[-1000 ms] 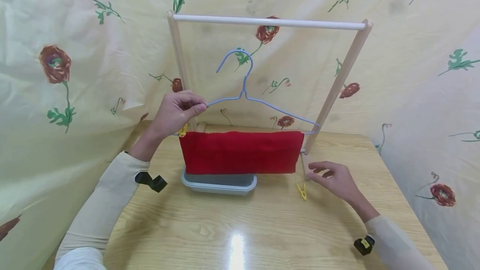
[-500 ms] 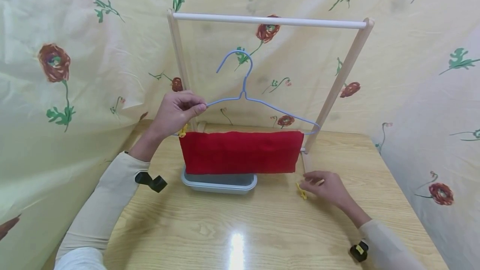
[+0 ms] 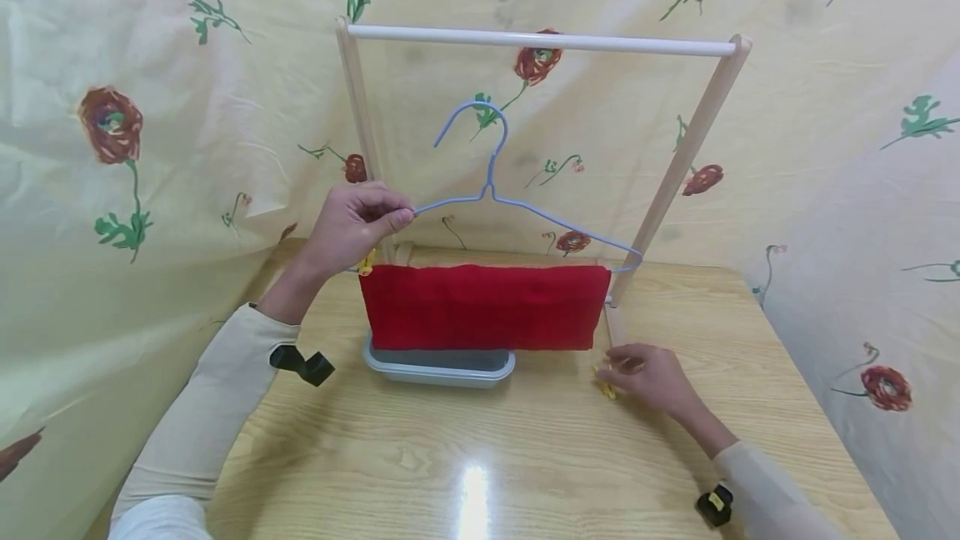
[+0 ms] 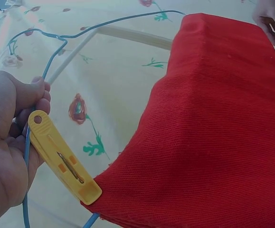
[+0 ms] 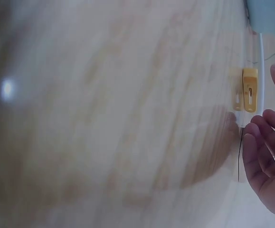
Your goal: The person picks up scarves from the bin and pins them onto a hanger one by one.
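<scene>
In the head view my left hand point(image 3: 356, 223) pinches the left shoulder of a blue wire hanger point(image 3: 528, 207), keeping it up in front of the rack. A folded red cloth point(image 3: 486, 307) drapes over the hanger's bottom bar. One yellow clothespin point(image 4: 63, 159) clips the cloth's left corner, close to my left fingers. At the lower right, my right hand point(image 3: 651, 377) is down at a second yellow clothespin point(image 5: 250, 90) on the table, partly covering it in the head view. The right wrist view shows thumb and fingers apart, on either side of this clothespin.
Behind the hanger stands a clothes rack with a white top rail point(image 3: 540, 42) and wooden legs. A light blue-grey tray point(image 3: 438, 375) sits on the wooden table point(image 3: 390, 465) beneath the cloth. Flower-printed sheeting point(image 3: 247, 107) surrounds the table.
My right hand has moved left and down to the loose clothespin, now partly covering it. The left hand, hanger and cloth have stayed nearly in place.
</scene>
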Demonstrator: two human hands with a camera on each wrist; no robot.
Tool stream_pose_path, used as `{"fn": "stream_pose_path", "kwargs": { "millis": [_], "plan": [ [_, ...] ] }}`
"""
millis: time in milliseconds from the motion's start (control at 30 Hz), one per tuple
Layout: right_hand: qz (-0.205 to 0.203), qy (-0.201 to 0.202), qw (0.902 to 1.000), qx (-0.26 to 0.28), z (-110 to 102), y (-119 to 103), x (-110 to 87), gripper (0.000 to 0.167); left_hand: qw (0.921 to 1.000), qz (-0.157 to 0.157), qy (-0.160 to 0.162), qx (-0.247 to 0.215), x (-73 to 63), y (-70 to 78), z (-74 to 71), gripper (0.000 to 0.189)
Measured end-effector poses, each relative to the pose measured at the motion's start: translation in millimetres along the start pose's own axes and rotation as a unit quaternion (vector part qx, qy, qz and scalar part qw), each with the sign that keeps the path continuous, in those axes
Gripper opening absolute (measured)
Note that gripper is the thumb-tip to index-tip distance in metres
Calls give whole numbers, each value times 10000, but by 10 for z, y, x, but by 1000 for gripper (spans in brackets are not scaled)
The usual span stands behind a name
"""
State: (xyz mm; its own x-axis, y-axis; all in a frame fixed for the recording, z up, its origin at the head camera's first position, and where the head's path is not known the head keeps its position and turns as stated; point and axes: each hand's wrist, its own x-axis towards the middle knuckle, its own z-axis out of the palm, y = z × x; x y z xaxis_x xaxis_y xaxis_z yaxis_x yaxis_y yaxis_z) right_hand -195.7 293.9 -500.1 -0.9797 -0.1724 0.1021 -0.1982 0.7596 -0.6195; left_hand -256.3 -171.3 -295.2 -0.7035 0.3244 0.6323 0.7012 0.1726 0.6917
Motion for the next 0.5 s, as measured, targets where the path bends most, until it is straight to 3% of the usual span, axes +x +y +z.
{"fn": "stream_pose_path", "kwargs": {
  "millis": [500],
  "plan": [
    [-33, -281, 9985, -463, 48, 2, 34, 43, 10000, -10, -7, 42, -22, 8, -23, 7]
  ]
}}
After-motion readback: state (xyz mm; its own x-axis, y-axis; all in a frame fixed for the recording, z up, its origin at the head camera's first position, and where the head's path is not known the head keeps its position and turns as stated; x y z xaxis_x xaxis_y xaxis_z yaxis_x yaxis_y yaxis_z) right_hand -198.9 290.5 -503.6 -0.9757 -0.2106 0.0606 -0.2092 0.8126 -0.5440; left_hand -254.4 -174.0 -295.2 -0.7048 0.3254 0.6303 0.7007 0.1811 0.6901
